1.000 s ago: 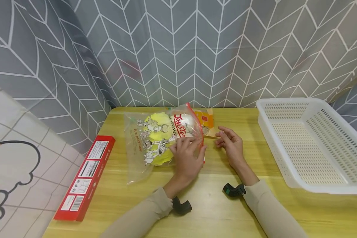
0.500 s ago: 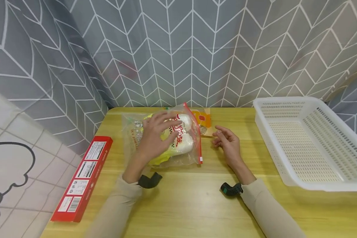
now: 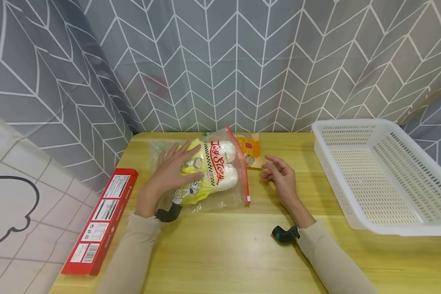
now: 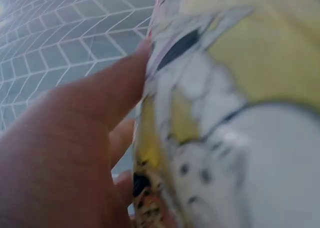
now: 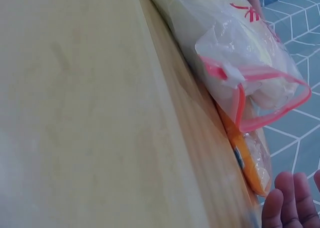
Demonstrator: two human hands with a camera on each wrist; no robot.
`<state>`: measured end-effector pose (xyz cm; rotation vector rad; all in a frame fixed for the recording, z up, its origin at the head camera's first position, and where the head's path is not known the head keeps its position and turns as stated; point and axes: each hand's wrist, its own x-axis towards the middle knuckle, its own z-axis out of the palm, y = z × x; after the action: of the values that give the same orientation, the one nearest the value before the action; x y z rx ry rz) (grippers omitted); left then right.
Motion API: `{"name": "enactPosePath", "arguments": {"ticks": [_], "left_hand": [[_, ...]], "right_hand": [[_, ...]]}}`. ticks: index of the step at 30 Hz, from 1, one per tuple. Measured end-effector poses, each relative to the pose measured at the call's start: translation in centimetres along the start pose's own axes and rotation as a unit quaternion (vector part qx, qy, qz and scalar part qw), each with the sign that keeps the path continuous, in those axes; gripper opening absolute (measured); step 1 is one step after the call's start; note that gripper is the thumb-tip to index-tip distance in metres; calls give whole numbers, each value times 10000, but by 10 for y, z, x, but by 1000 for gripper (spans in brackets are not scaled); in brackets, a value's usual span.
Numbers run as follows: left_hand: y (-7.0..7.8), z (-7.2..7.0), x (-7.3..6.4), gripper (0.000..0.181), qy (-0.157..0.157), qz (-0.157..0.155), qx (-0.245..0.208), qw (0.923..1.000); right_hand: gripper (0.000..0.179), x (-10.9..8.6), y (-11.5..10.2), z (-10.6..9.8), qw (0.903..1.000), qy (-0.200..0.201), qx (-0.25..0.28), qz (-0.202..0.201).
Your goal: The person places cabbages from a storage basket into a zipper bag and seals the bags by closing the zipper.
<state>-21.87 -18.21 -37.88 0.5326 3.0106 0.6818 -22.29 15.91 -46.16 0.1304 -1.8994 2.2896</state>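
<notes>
A clear zip bag (image 3: 218, 201) printed with "Toy Story" and cartoon figures lies on the wooden table (image 3: 220, 253). Inside it are a bright yellow item (image 3: 192, 143) and white rounded items (image 3: 226, 177) whose kind I cannot tell. My left hand (image 3: 170, 169) rests on the bag's left part with fingers spread. In the left wrist view its thumb (image 4: 117, 83) lies along the printed plastic. Apart from the bag's right end, my right hand (image 3: 283, 181) stays idle with loosely bent fingers. The red zip edge (image 5: 265, 123) forms a gaping loop in the right wrist view.
An orange packet (image 3: 252, 149) lies partly under the bag's far right side. To the left sits a long red box (image 3: 103, 224) with white labels. A white perforated basket (image 3: 343, 194) stands at the right, and a grey patterned curtain (image 3: 220, 65) hangs behind the table.
My left hand has moved left across the bag, from near the zip edge to its left part, and now lies spread there. The right hand has hardly moved.
</notes>
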Motion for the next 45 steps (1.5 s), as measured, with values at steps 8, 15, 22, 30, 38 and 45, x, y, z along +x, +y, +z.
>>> {"name": "enactPosePath", "arguments": {"ticks": [8, 15, 22, 30, 38, 45], "left_hand": [[19, 17, -8, 88, 14, -271, -61, 9996], [36, 32, -13, 86, 271, -557, -50, 9981], [53, 48, -11, 84, 696, -888, -67, 9936], [63, 57, -10, 84, 880, -1097, -218, 9898], [63, 58, -10, 83, 994, -1120, -288, 9883], [64, 58, -10, 83, 1059, -1138, -279, 9874]], "right_hand": [[32, -4, 2, -3, 9972, 120, -537, -509], [28, -6, 2, -3, 9918, 157, -1034, -737], [27, -10, -5, -12, 9698, -387, -2234, -896], [21, -15, -2, -27, 9090, -1064, -3821, -1284], [14, -19, 0, -29, 8903, -1232, -4102, -1545], [9, -19, -2, -29, 9303, -1150, -3283, -1166]]}}
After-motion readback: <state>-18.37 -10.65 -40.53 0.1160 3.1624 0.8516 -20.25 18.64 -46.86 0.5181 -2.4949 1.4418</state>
